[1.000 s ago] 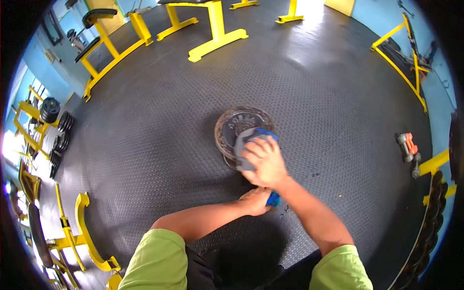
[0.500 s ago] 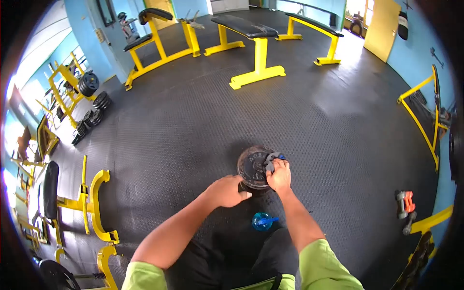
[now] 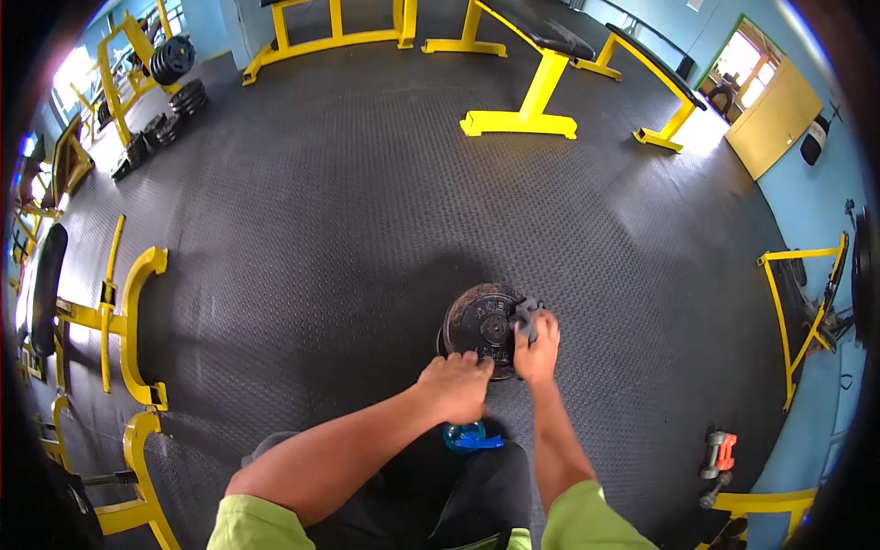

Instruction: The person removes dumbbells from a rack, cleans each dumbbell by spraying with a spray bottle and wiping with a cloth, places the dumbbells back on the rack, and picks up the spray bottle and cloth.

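Note:
A stack of round black weight plates (image 3: 493, 327) with worn, rusty rims lies on the floor in front of me. My right hand (image 3: 539, 348) is closed around a bunched grey cloth (image 3: 527, 317), pressed against the right side of the top plate. On the near rim, my left hand (image 3: 456, 383) has its fingers bent over the plate's edge; its thumb is mostly hidden. Just below that hand, between my legs, stands a clear blue bottle (image 3: 465, 434) with a blue top.
Yellow-framed benches (image 3: 522, 119) stand along the far side. Racked and stacked plates (image 3: 171, 60) are at upper left, with a yellow machine (image 3: 137, 321) nearer on the left. Grey and orange dumbbells (image 3: 720, 454) lie at right on the black rubber floor (image 3: 348, 211).
My left hand has moved onto the near rim of the top plate. My right hand and the cloth have shifted slightly along the plate's right side. The view has tilted down.

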`<action>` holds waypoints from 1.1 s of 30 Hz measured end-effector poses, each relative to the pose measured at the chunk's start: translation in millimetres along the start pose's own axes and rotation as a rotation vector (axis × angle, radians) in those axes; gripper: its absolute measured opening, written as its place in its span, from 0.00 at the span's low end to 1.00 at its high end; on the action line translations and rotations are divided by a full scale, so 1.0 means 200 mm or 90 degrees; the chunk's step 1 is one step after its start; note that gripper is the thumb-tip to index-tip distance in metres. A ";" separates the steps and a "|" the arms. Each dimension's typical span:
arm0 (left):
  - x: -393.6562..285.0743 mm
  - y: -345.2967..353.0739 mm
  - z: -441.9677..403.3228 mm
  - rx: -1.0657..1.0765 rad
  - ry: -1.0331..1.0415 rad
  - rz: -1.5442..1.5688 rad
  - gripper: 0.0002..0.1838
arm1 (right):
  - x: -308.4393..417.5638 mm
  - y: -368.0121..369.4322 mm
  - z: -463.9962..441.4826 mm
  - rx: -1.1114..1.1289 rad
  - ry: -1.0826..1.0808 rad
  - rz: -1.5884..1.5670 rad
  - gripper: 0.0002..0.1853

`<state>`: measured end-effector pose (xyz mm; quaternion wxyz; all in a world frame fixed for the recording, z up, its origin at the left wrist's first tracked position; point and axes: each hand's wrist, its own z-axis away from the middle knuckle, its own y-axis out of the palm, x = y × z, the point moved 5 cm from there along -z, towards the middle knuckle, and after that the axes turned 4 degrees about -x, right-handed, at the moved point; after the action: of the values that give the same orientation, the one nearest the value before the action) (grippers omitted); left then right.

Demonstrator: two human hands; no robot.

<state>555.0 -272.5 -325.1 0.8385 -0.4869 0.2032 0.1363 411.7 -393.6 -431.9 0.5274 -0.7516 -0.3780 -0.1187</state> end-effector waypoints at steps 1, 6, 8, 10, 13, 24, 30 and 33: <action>0.02 -0.02 -0.03 0.006 -0.012 -0.022 0.43 | 0.05 -0.03 0.08 -0.075 -0.076 0.023 0.21; 0.14 -0.09 -0.16 -0.002 -0.027 -0.078 0.41 | -0.20 0.06 0.32 -0.141 0.165 -0.335 0.18; 0.19 -0.07 -0.20 -0.065 -0.003 -0.066 0.40 | -0.15 0.02 0.07 -0.025 0.126 -0.235 0.17; 0.21 -0.04 -0.20 -0.149 0.042 -0.049 0.33 | -0.11 0.05 -0.15 0.129 0.136 -0.120 0.15; 0.24 0.07 -0.23 -0.190 0.094 -0.025 0.26 | 0.11 0.07 -0.23 0.151 -0.133 0.010 0.17; 0.45 -0.05 -0.13 -0.229 -0.001 0.095 0.28 | 0.20 0.16 -0.27 0.130 -0.199 0.048 0.14; 0.49 -0.10 -0.11 -0.221 -0.023 0.110 0.28 | -0.06 0.12 -0.32 0.235 0.061 -0.163 0.13; 0.49 -0.08 -0.13 -0.219 -0.027 0.122 0.28 | -0.09 0.29 -0.46 0.303 0.138 -0.221 0.13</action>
<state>642.7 -300.2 -370.3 0.7301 -0.5987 0.2043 0.2584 459.8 -493.2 -445.1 0.6977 -0.5144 -0.4591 -0.1946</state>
